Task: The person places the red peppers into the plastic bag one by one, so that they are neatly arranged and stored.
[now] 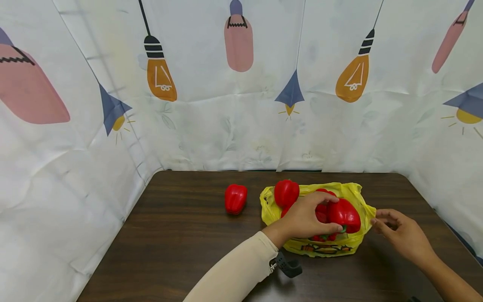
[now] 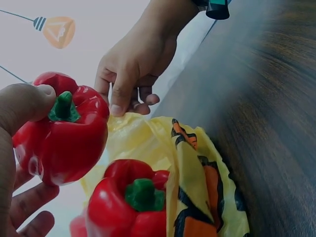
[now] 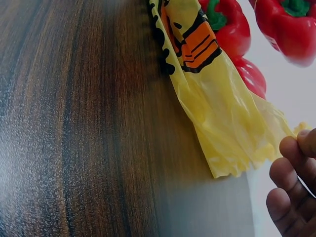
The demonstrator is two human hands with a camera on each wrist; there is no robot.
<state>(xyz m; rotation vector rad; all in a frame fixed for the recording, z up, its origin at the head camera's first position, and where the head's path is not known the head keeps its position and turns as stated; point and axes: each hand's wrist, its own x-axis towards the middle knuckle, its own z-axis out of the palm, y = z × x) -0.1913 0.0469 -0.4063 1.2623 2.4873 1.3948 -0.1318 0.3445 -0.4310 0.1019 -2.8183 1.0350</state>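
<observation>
A glossy red bell pepper (image 2: 64, 143) with a green stem is held by my left hand (image 1: 309, 216), thumb by its stem, over a yellow plastic bag (image 1: 332, 247). Several more red peppers lie in the bag, among them one pepper (image 2: 123, 207) under the held one in the left wrist view. At the bag's right edge, my right hand (image 1: 405, 235) pinches the plastic between thumb and forefinger. In the right wrist view those fingertips (image 3: 291, 145) grip the bag's corner, the other fingers loosely bent. My left forearm hides part of the bag's near left side.
One red pepper (image 1: 235, 199) lies apart on the dark wooden table (image 1: 181, 235), left of the bag. A white curtain (image 1: 226, 126) printed with lamps and bulbs hangs behind the table and along its sides. A dark strap (image 1: 288, 266) is on my left wrist.
</observation>
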